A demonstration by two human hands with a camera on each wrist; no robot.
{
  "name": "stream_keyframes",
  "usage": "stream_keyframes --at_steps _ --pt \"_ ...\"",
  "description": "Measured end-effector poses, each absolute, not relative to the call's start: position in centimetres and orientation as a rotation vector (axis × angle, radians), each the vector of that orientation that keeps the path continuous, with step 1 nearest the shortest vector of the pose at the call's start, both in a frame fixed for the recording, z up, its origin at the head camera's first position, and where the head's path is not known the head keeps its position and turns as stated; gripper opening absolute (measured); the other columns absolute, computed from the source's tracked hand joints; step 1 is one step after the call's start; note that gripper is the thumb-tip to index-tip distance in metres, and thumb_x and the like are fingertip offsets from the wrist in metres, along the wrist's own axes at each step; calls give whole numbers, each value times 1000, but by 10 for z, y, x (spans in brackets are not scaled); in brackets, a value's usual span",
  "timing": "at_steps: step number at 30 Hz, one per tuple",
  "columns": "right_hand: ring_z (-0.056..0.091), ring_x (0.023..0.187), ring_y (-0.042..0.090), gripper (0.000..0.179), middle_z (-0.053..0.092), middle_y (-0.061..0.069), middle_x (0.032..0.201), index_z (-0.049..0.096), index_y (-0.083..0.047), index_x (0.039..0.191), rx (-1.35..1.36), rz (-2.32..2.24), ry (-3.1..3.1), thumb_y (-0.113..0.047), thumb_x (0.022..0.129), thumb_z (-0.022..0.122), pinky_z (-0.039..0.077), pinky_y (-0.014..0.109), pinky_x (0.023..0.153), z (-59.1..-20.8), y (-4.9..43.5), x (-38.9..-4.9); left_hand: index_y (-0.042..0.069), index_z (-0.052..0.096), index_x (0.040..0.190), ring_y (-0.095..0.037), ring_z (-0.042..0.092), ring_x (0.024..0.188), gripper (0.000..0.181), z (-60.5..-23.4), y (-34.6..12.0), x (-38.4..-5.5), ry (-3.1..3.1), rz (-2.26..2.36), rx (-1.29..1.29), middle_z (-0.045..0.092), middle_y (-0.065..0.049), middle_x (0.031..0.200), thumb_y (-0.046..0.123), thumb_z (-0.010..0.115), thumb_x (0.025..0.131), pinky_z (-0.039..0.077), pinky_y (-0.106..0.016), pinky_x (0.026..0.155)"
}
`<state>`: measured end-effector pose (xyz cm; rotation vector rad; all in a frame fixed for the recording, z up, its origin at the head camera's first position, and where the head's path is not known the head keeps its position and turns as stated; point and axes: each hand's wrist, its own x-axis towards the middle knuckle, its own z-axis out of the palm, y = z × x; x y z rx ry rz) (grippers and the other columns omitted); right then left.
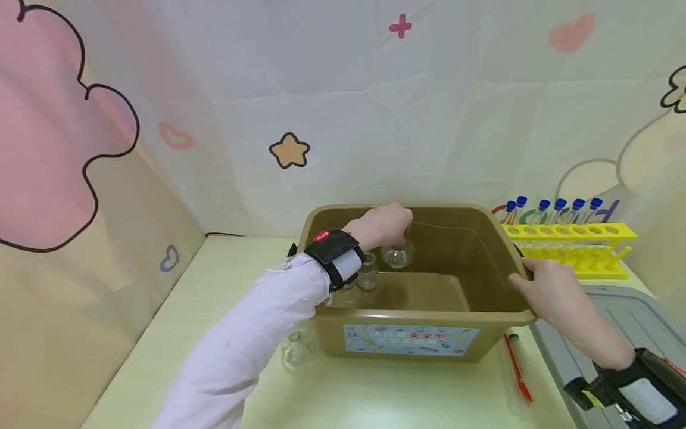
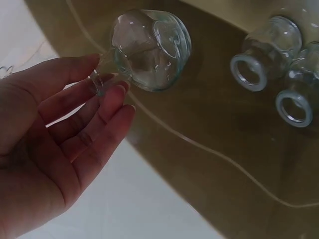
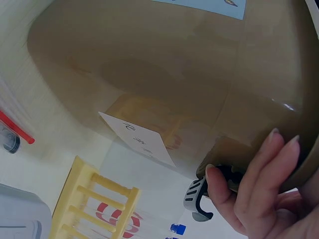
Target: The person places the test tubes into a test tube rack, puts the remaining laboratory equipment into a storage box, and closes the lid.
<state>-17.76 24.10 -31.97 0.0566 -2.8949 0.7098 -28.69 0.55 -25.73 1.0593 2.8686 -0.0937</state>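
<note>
The flask (image 1: 397,256) is inside the bin (image 1: 445,256) near its far wall, neck pinched in the left hand (image 1: 384,226) grip. Two bottles (image 1: 367,274) stand alongside. The right hand (image 1: 552,289) grip holds the bin's end rim. The rack (image 1: 589,273) carries capped tubes (image 1: 559,205).

Soft, bright light is washing over the wall (image 1: 343,89) and the table (image 1: 343,393) in the head view; a faint sheen is showing on the tabletop; the inside of the box (image 1: 445,250) is sitting in shade, while the lettering on its label (image 1: 411,341) is going soft; a clear bottle (image 1: 296,350) is almost melting into the pale surface; over to the left wrist, and everything is looking dimmer; crisp highlights are sparkling on the flask (image 2: 149,50), the brown behind it staying murky; the right wrist view is running dull too; one small white glint is catching the box, and the yellow rack (image 3: 75,199) is reflecting hazily in its glossy side.
</note>
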Motion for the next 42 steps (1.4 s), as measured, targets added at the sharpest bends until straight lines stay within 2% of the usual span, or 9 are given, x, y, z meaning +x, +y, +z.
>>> stream_keyframes --at_steps 6,12,17,21,28,33,42 --pt "51 49 21 31 55 16 64 51 19 100 80 741 -2883 -11 89 49 40 32 40 -320 240 -176 9 62 88 -12 51 69 8 -268 11 -288 2844 -120 1026 54 0 86 6 60 81 41 -27 55" --pt "50 48 20 31 54 13 62 51 19 100 89 752 -2875 -11 90 49 38 32 39 -320 241 -177 12 62 82 -12 51 71 6 -278 16 -292 2854 -169 1041 53 2 84 8 62 78 41 -29 54" --pt "52 51 21 32 56 17 65 50 19 103 68 763 -2894 -11 90 50 41 32 41 -322 240 -177 16 62 78 -11 49 75 4 -289 19 -295 2845 -234 1047 53 2 84 11 62 78 42 -30 54" --pt "53 51 21 32 56 18 67 50 19 103 76 774 -2887 -10 90 49 41 32 41 -322 240 -177 16 64 78 -11 50 77 4 -298 20 -298 2858 -267 1051 54 2 85 13 61 78 43 -32 57" --pt "51 48 19 32 56 16 65 50 19 104 87 766 -2878 -11 90 49 38 31 38 -320 241 -177 15 61 75 -12 52 71 5 -310 19 -303 2858 -297 1037 56 3 79 11 61 78 43 -33 57" --pt "53 51 21 34 57 20 68 49 20 105 69 768 -2889 -11 90 49 40 32 40 -320 241 -177 15 60 73 -10 50 69 7 -314 18 -305 2855 -317 1049 55 3 78 9 60 77 42 -31 55" --pt "52 51 21 33 57 18 67 49 19 105 67 774 -2885 -11 90 49 40 32 40 -321 241 -177 14 60 73 -12 52 70 8 -321 19 -310 2846 -354 1062 55 2 78 9 61 78 44 -33 56"
